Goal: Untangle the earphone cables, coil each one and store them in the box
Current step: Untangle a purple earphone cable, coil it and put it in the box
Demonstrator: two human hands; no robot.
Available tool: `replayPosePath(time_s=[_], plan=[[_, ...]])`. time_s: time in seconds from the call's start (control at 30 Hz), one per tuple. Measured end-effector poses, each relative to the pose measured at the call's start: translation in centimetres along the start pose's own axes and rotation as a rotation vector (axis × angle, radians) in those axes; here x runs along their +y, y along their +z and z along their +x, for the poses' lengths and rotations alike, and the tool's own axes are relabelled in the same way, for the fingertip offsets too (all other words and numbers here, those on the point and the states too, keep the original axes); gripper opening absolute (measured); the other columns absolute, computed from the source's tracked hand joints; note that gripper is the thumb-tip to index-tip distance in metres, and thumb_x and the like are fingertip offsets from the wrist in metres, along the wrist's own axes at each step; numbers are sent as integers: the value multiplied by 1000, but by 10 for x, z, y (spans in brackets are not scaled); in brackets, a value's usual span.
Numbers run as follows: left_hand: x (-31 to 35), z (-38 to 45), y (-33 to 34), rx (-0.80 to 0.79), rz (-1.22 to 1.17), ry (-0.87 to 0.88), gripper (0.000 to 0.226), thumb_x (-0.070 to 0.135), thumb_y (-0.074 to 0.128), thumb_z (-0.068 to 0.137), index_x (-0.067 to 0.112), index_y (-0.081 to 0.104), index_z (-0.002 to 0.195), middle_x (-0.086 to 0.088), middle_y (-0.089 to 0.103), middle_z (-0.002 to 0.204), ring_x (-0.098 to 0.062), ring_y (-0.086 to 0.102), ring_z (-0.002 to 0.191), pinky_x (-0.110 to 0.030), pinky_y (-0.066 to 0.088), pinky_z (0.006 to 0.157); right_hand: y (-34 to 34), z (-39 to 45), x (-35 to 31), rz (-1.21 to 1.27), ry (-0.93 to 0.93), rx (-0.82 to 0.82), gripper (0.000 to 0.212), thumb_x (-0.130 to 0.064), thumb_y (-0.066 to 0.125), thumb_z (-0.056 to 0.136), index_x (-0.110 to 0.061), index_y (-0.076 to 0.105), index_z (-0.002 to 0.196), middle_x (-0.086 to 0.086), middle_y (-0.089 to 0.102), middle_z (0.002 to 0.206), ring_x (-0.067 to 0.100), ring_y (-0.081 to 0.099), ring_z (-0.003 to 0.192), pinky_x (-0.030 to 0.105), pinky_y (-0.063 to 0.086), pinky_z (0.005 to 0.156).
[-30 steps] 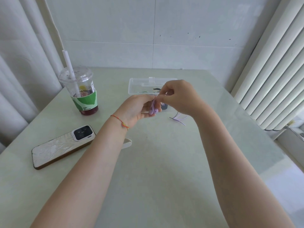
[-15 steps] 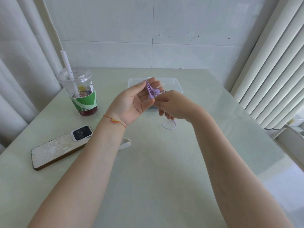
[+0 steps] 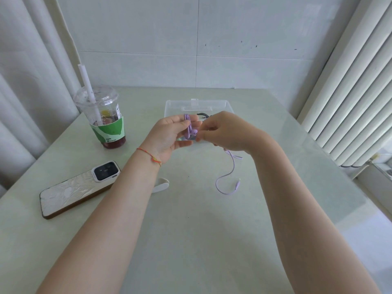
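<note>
A purple earphone cable [image 3: 231, 169] is partly wound round the fingers of my left hand [image 3: 171, 134], with the purple earbuds lying against those fingers. My right hand [image 3: 224, 130] pinches the cable just right of the earbuds. The loose end trails from under my right hand down to the table and ends in a small plug. Behind both hands stands a clear plastic box [image 3: 197, 105], open, with a dark earphone [image 3: 202, 114] partly visible inside it; my hands hide the box's front.
A plastic cup [image 3: 101, 115] with a straw, green sleeve and dark red drink stands at the left. A phone [image 3: 78, 188] lies face down near the left edge. A small white strip [image 3: 161, 184] lies under my left forearm. Pale green table [image 3: 191, 230].
My left hand has turned and lowered a little, still with the coil on its fingers. My right hand moved right and up, and more loose cable with its plug now trails on the table.
</note>
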State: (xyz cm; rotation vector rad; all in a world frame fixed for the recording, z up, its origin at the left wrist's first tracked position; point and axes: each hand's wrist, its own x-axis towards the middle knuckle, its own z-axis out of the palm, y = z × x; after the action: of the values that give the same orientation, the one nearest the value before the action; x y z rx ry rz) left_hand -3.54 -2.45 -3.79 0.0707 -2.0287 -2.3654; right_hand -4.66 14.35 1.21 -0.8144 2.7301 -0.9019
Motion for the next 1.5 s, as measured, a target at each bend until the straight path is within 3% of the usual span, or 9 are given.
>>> replayPosePath(time_s=[0.17,0.3,0.5,0.63,0.8,1.0,1.13,1.27,1.5], plan=[[-1,0,4,-15,-65,10,20,5,51,98,11,69,105,-6,70,93,-14,64,77,-30,59,69,-3,-4,-3,2,-24,-37,13,-24,63,88,-15,71,84,-14,42,49,3,36,43,19,30,48],[-4,2,8,54,-103,42,20,4,51,98,9,67,108,-5,71,104,-14,68,85,-23,55,70,4,-5,-8,-26,-67,-108,11,-30,67,88,-29,70,78,-12,49,60,6,47,55,19,37,55],[-5,0,8,-2,29,19,20,2,50,98,6,70,97,-17,60,87,-16,60,67,-29,57,81,-3,2,-2,-18,-67,104,13,-23,63,89,-19,74,83,-21,47,43,-2,42,44,10,30,43],[4,-7,12,-135,40,-70,25,14,50,98,4,70,88,-13,68,81,-28,61,81,-41,53,91,-8,5,7,18,-61,288,9,-18,65,85,-13,72,81,-19,50,44,-7,46,46,8,33,46],[14,-15,12,-303,-11,-116,28,23,47,99,8,70,93,-5,69,79,-23,69,76,-29,58,68,-9,6,15,189,-44,386,7,-19,69,85,-15,73,81,-15,46,42,2,40,40,9,27,42],[21,-19,13,-323,-330,-93,27,23,48,94,9,70,101,-2,73,88,-17,72,85,-21,56,53,1,7,12,214,-9,202,24,-9,47,90,-10,70,82,-12,53,50,5,41,43,16,35,46],[21,-15,11,-254,-464,-53,26,21,46,99,8,64,112,-3,74,104,-15,71,96,-18,56,57,1,2,9,154,12,56,33,-24,46,99,-20,56,68,-10,60,51,13,49,46,18,42,48],[19,-11,12,-194,-540,-38,25,20,44,101,9,63,112,-6,72,111,-19,68,104,-19,57,63,4,1,7,123,8,-86,29,-27,46,100,-30,59,74,6,69,77,21,61,59,33,53,64],[13,-4,9,-64,-548,42,24,19,41,104,10,61,113,-5,70,115,-16,68,99,-24,58,67,5,3,10,98,62,-213,20,-12,48,94,-10,67,98,4,67,65,20,67,57,30,56,67]])
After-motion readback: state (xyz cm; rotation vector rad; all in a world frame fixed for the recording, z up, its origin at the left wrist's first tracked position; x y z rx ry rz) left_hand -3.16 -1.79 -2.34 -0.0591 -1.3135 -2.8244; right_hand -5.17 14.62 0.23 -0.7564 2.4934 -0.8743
